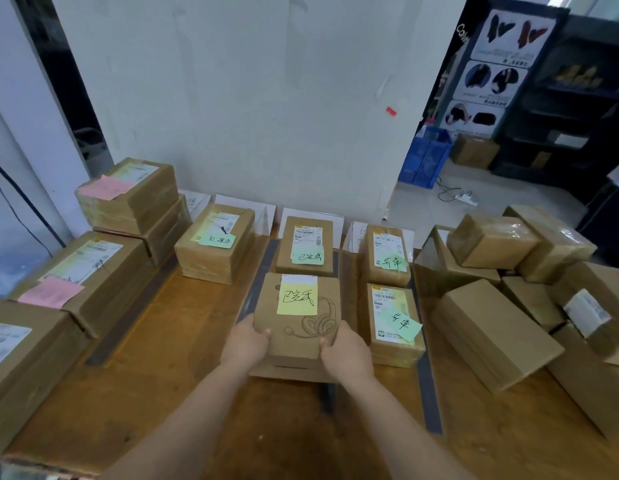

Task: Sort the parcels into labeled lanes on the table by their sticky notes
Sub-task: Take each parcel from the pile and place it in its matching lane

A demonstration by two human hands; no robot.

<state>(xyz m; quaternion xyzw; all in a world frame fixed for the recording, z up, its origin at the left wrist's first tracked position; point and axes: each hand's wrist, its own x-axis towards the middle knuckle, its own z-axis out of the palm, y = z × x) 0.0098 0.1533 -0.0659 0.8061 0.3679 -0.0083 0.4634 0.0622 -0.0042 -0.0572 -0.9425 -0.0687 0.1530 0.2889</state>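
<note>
**Left grip and right grip clasp the parcel at its near corners**

Both curl round its sides, thumbs on top. The parcel lies in the middle lane of the wooden bench, just before a green-noted parcel. It is stiff matte cardboard, square-edged, with a printed headset outline and 1 yellow sticky note. It probably handles light and rigid, and opposite sides suit best, clear of the note.

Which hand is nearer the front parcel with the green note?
Right. The right hand is just beside that parcel; the left hand is across the held box.
</note>
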